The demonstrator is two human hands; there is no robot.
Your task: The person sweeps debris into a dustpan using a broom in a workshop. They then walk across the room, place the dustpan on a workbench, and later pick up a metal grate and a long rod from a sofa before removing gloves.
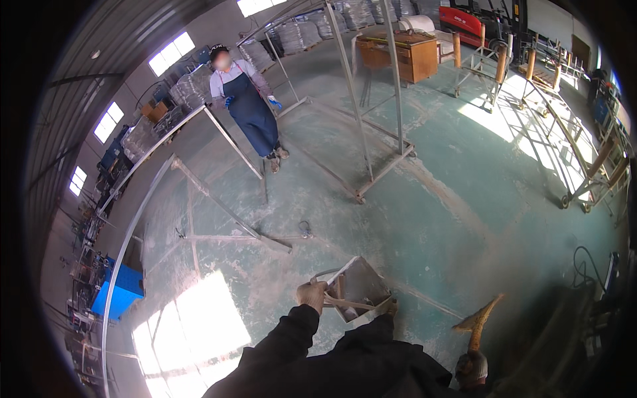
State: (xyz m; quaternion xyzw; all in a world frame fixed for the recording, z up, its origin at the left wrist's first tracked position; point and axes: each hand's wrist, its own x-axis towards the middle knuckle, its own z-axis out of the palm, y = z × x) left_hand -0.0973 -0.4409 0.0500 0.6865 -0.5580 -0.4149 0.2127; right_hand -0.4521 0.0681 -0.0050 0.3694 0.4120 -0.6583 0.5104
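Observation:
In front of my body is an open, box-like thing (363, 282) with pale grey walls and tan strips across it; its exact kind I cannot make out. My left hand (312, 296) is closed round its near left edge. At the lower right corner, my right hand (392, 308) grips the edge, with much of it hidden by the dark sleeve. The box is tilted above the green floor, and a thin curved bar (324, 272) shows beside its left side.
Tall metal frames (366, 126) stand ahead, and angled bars (219, 202) rise at the left. A person in a dark apron (251, 113) stands beyond them. A yellowish T-shaped piece (476, 323) is at lower right. Wheeled racks (551, 119), a wooden desk (405, 56) and a red forklift (464, 23) are farther off.

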